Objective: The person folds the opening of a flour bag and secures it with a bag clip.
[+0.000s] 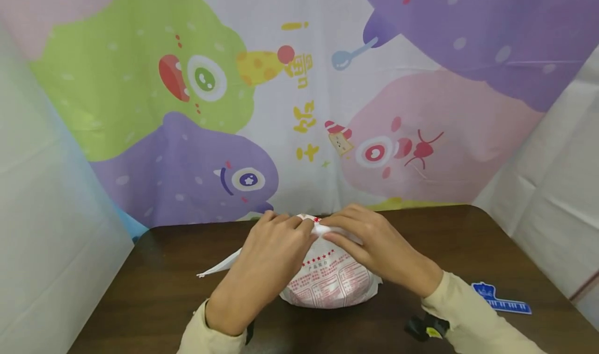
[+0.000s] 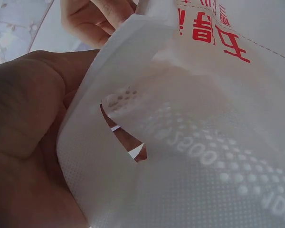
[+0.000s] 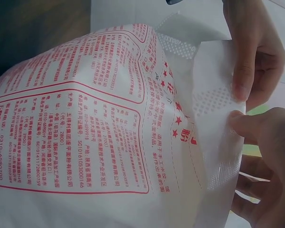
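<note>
A white flour bag (image 1: 327, 286) with red print stands on the dark table, its top edge drawn together between both hands. My left hand (image 1: 273, 255) pinches that edge from the left, and a white flap (image 1: 224, 263) of the bag juts out past it. From the other side my right hand (image 1: 374, 242) grips the folded edge with thumb and fingers. In the right wrist view the two thumbs nearly meet on the folded white band (image 3: 213, 99). A slit-like opening (image 2: 128, 140) shows in the embossed top of the bag in the left wrist view.
On the right part of the dark brown table (image 1: 449, 250) lies a blue piano-key-patterned piece (image 1: 507, 303). Behind the table hangs a cloth (image 1: 304, 182) with cartoon figures, and white sheets (image 1: 552, 187) hang at the sides.
</note>
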The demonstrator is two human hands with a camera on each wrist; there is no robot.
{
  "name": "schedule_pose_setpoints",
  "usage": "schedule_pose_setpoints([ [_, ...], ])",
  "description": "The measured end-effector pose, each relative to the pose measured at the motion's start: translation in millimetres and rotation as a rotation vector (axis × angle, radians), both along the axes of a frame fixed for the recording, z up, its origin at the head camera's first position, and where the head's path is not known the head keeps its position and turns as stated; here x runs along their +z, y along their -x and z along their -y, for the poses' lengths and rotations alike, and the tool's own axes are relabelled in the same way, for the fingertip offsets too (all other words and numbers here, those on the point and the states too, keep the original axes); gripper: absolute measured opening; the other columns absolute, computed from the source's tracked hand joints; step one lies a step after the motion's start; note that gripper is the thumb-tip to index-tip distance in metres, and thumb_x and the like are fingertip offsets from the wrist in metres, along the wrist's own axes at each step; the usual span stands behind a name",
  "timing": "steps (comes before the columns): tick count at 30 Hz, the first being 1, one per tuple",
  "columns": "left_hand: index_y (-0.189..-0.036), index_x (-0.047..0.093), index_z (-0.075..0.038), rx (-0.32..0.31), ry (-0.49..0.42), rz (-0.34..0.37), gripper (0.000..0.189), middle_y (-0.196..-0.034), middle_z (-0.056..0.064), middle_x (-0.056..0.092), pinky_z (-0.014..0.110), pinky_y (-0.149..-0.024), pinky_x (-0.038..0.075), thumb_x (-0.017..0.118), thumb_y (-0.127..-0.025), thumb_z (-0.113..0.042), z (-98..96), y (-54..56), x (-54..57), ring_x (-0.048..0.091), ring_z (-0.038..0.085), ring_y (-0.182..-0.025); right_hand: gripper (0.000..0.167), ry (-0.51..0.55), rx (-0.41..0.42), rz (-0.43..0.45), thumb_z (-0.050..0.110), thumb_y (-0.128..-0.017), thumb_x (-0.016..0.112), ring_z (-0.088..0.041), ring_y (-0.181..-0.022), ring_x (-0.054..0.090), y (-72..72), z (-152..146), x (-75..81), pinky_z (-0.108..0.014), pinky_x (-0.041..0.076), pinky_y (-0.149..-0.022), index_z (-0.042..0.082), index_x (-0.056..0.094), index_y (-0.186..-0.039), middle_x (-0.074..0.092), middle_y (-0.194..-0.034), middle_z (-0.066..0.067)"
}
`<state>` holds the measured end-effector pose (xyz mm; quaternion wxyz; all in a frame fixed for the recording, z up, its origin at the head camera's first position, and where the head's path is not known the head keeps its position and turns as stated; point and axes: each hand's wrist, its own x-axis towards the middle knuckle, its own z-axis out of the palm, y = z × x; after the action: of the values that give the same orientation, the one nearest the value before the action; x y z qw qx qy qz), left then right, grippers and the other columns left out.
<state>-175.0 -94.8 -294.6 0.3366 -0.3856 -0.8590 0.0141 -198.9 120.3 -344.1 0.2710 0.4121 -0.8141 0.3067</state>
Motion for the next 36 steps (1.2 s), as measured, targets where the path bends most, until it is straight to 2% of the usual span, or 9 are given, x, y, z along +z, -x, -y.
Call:
schedule_pose_setpoints([
  [5, -0.086, 0.067, -0.009, 0.001, -0.003, 0.027, 0.015, -0.077, -0.001, 0.069, 0.033, -0.059, 0.041, 0.077, -0.086, -0.021, 1.1, 1.0, -0.8, 0.063, 0.020, -0.068, 0.023, 0.001, -0.001, -0.019, 0.019, -0.093, 0.071, -0.005, -0.092, 0.058, 1.8, 0.8, 0.9, -0.024, 0.048, -0.073, 0.014, 0.072, -0.116, 0.068, -0.104, 0.007],
  [13, -0.076, 0.061, -0.011, -0.016, 0.018, 0.051, 0.022, -0.059, -0.002, 0.058, 0.034, -0.059, 0.041, 0.077, -0.087, -0.022, 3.4, 2.6, -3.4, 0.060, 0.019, -0.056, 0.023, 0.003, 0.003, -0.022, 0.018, -0.091, 0.072, -0.004, -0.086, 0.055, 4.0, 0.0, -0.3, -0.022, 0.046, -0.070, 0.014, 0.073, -0.114, 0.068, -0.100, 0.009],
  [22, -0.073, 0.059, -0.013, -0.028, 0.013, 0.051, 0.025, -0.055, -0.003, 0.053, 0.033, -0.056, 0.039, 0.076, -0.088, -0.023, 7.4, 5.9, -6.4, 0.057, 0.018, -0.052, 0.024, -0.009, 0.018, -0.010, 0.017, -0.090, 0.074, -0.003, -0.084, 0.054, 6.3, -2.0, -1.0, -0.020, 0.045, -0.068, 0.013, 0.074, -0.114, 0.069, -0.100, 0.010],
  [27, -0.073, 0.060, -0.013, -0.031, 0.017, 0.053, 0.024, -0.054, -0.004, 0.053, 0.032, -0.055, 0.039, 0.075, -0.089, -0.022, 8.3, 5.9, -5.3, 0.055, 0.018, -0.050, 0.024, -0.023, 0.024, -0.026, 0.016, -0.089, 0.075, -0.003, -0.086, 0.055, 8.0, -2.2, -0.3, -0.021, 0.046, -0.070, 0.013, 0.074, -0.112, 0.070, -0.100, 0.011],
  [36, -0.075, 0.060, -0.014, -0.051, 0.023, 0.031, 0.022, -0.055, -0.006, 0.054, 0.030, -0.054, 0.039, 0.075, -0.089, -0.022, 8.5, 6.0, -5.2, 0.054, 0.019, -0.051, 0.018, -0.075, 0.024, -0.034, 0.021, -0.094, 0.070, -0.005, -0.092, 0.060, 8.0, -5.9, 5.3, -0.025, 0.049, -0.078, 0.016, 0.075, -0.111, 0.072, -0.101, 0.011],
])
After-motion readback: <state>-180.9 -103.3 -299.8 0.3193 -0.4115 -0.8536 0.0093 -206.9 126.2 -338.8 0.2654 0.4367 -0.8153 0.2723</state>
